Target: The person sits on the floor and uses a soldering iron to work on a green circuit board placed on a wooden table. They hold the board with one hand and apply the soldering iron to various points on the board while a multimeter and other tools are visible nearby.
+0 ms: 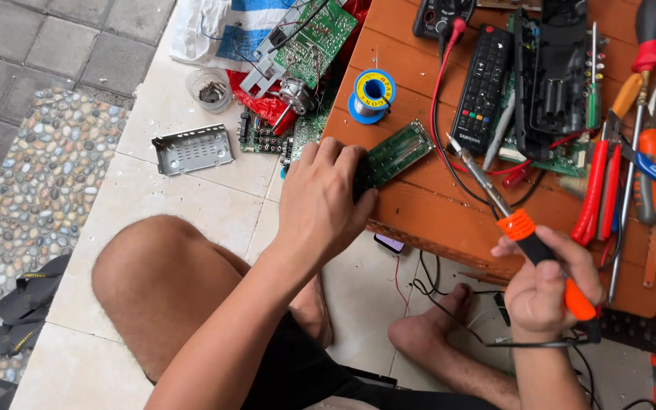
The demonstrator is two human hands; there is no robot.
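My left hand (326, 199) presses down on the near end of a narrow green circuit board (396, 153) lying on a low orange-brown wooden table (419, 205). My right hand (552, 285) grips a soldering iron (525, 235) with an orange and black handle. Its metal tip points up and left, ending just right of the circuit board. A blue spool of solder wire (371, 95) stands behind the board.
A black remote (483, 87), an opened remote shell (558, 72), a multimeter (442, 15) with red lead, pliers (597, 190) and screwdrivers (639, 91) crowd the table. On the tiled floor lie circuit boards (309, 42), a metal cover (191, 148), a plastic cup (209, 89) and sandals (24, 304).
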